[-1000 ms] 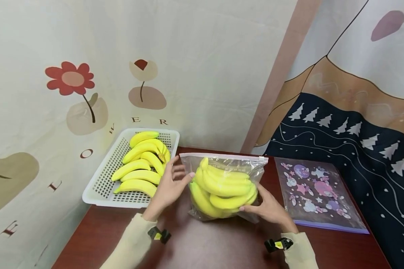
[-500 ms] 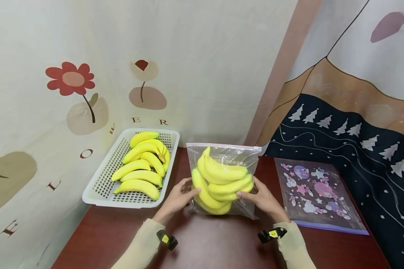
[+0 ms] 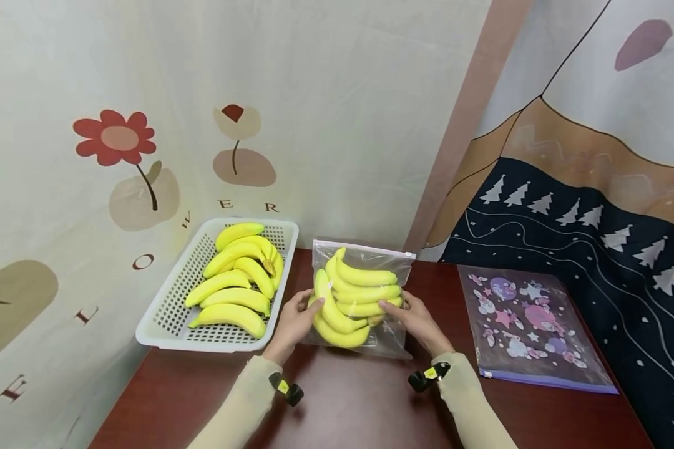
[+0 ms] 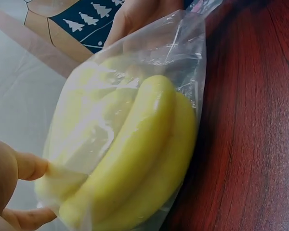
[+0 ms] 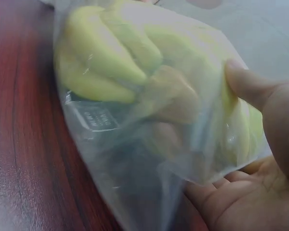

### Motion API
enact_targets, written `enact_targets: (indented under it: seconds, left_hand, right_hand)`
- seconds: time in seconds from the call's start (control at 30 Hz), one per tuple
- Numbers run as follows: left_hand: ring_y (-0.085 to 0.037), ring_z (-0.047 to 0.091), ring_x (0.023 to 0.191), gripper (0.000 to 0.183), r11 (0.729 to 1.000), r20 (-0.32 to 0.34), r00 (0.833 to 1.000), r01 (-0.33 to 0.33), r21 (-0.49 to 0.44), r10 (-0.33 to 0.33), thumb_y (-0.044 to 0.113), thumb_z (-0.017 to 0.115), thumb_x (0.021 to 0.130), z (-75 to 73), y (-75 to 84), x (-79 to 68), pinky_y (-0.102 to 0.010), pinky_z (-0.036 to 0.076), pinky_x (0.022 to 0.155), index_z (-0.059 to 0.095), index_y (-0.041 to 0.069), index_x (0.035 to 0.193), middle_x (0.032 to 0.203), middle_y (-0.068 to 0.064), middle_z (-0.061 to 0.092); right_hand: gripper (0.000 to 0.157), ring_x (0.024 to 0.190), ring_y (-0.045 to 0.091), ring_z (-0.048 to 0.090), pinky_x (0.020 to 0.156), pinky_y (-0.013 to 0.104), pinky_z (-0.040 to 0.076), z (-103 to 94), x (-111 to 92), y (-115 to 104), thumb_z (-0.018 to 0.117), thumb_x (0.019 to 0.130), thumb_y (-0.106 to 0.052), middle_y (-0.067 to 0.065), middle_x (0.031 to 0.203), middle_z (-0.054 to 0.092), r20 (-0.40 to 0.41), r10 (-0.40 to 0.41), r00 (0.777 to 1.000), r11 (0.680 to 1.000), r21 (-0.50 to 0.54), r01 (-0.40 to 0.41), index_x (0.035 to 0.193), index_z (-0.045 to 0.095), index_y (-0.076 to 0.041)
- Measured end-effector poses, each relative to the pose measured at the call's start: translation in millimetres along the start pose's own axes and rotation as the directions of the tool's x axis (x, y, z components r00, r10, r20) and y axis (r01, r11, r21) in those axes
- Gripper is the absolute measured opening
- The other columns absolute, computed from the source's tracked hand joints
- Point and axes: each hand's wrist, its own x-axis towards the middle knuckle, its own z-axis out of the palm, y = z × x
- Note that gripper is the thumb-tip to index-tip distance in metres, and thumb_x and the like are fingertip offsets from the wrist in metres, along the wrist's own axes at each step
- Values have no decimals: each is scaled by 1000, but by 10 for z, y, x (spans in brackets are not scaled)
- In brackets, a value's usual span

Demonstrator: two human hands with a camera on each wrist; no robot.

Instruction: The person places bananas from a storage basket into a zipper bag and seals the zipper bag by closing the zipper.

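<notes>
A clear zip bag full of yellow bananas stands upright near the middle of the table, its slider strip along the top. My left hand grips the bag's left side, thumb in front and fingers behind. On the opposite side my right hand holds it the same way, the thumb pressing near the banana ends. The left wrist view shows bananas close up through the plastic, with the left hand at the bag's edge. In the right wrist view, the right hand has its fingers behind the bag.
A white perforated basket with several loose bananas sits left of the bag. At right, a flat clear bag with printed stars and a purple zip lies on the dark red table. A printed curtain hangs behind.
Both hands have drawn closer together around the bag, which has shifted slightly left and back. The bananas inside have changed position. The left hand has moved from near the basket down the bag's side.
</notes>
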Motion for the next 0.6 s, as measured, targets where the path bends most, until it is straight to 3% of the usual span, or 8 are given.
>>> enact_targets:
  seconds: [0.17,0.3,0.37,0.43,0.53,0.6]
  left_hand:
    - [-35,57,133,56,1000,0,1000,-3,11,3,31,67,99,11,-22,27,-41,55,97,51,12,149,146,-19,58]
    - [-39,49,141,62,998,-5,999,-32,51,32,30,70,97,12,-51,36,-51,49,108,47,14,152,149,-20,54]
    - [-41,49,140,67,987,-16,995,-94,127,97,31,72,95,23,-74,24,-56,46,110,45,14,154,147,-22,54]
    - [-44,48,138,73,959,-27,982,-174,222,185,31,76,91,46,-88,-13,-60,43,111,44,13,154,145,-24,53]
    - [-45,45,132,81,892,-16,953,-278,355,304,33,81,86,93,-108,-94,-62,44,105,43,14,155,144,-25,48]
    - [-44,43,131,83,859,-7,939,-311,406,343,33,82,86,120,-112,-137,-61,46,102,42,15,156,147,-25,44]
  right_hand:
    - [82,113,21,68,88,32,57,51,113,28,75,89,-54,16,136,66,-116,-15,993,993,-119,1,155,45,-14]
    - [91,140,32,51,109,47,50,69,130,-20,71,90,-59,17,157,47,-167,-41,985,968,-251,-3,160,35,-15]
    - [94,144,37,45,113,54,45,78,107,-41,68,91,-61,20,160,42,-183,-54,982,944,-330,-9,161,31,-11]
    - [96,144,39,45,114,57,44,91,65,-65,68,92,-60,21,160,40,-199,-80,977,918,-397,-5,163,26,-11]
    - [96,145,39,42,115,59,41,115,8,-99,70,92,-56,19,161,36,-195,-150,969,877,-479,39,164,23,-14]
    - [94,149,39,37,118,61,36,131,-5,-121,72,91,-52,17,164,32,-165,-189,968,857,-508,81,164,24,-16]
